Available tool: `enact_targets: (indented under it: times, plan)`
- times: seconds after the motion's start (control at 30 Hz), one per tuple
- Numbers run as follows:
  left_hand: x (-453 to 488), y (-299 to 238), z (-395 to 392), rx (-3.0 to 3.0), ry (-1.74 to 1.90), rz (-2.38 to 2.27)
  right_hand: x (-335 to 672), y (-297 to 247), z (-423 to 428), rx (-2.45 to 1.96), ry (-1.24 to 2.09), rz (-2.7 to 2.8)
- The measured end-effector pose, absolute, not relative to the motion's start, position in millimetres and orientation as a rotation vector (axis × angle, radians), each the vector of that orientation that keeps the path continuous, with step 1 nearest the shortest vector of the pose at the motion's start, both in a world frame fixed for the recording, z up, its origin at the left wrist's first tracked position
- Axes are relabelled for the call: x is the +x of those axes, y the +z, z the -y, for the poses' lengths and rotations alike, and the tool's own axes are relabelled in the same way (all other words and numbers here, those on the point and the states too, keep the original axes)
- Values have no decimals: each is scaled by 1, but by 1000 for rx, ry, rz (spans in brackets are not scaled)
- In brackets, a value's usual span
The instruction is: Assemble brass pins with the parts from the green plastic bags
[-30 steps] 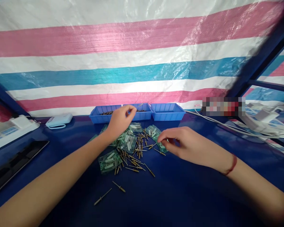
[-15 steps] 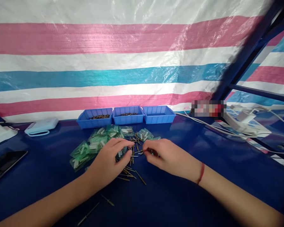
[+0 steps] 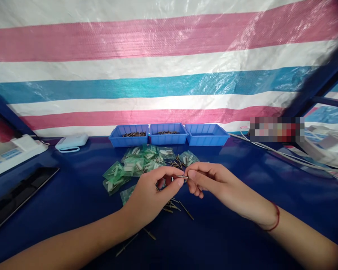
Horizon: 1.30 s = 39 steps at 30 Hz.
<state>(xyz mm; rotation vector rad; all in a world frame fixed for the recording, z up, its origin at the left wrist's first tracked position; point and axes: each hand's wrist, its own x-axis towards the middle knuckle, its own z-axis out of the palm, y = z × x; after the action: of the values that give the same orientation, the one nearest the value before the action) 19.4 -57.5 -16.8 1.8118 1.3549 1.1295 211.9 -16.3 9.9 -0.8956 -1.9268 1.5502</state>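
Observation:
A thin metal pin [image 3: 181, 176], silvery and shaped like a blind rivet, is held level above the table. My right hand [image 3: 211, 179] pinches its right end between thumb and forefinger, the other fingers curled below. The thumb and forefinger of my left hand [image 3: 153, 189] close on the left part of the same pin. Beneath and around the hands lies a loose pile of similar pins [image 3: 171, 205], partly hidden by my left hand. Green-tinted plastic bags [image 3: 133, 166] with small white pieces lie behind and left of my left hand.
Three blue bins stand in a row at the back: the left bin [image 3: 129, 141] and middle bin [image 3: 168, 139] hold small metal parts. The right bin [image 3: 207, 140] shows a bare floor. A dark tablet [image 3: 22, 195], light-blue case [image 3: 71, 141], and white cables [image 3: 270, 150] lie at the sides.
My hands have come together above the pile, from apart over it, and now hold one pin between them. The view has turned left, so the scene sits farther right.

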Motion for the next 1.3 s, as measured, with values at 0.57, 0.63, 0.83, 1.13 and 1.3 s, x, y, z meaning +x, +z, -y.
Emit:
enact_targets:
  times: [0.57, 0.63, 0.83, 1.13, 1.3]
  plan:
    - [22, -15, 59, 1800, 1004, -1400, 204, 6, 28, -835, 1300, 1879]
    - [20, -11, 51, 1909, 961, -1364, 208, 9, 28, -827, 1251, 1934]
    - [1, 8, -37, 2301, 1121, -1683, 223, 21, 23, -947, 945, 2518]
    - [1, 1, -40, 2429, 1064, -1646, 217, 2, 30, -969, 730, 2838]
    - [1, -5, 34, 2114, 1046, -1453, 217, 2, 22, -956, 808, 2630]
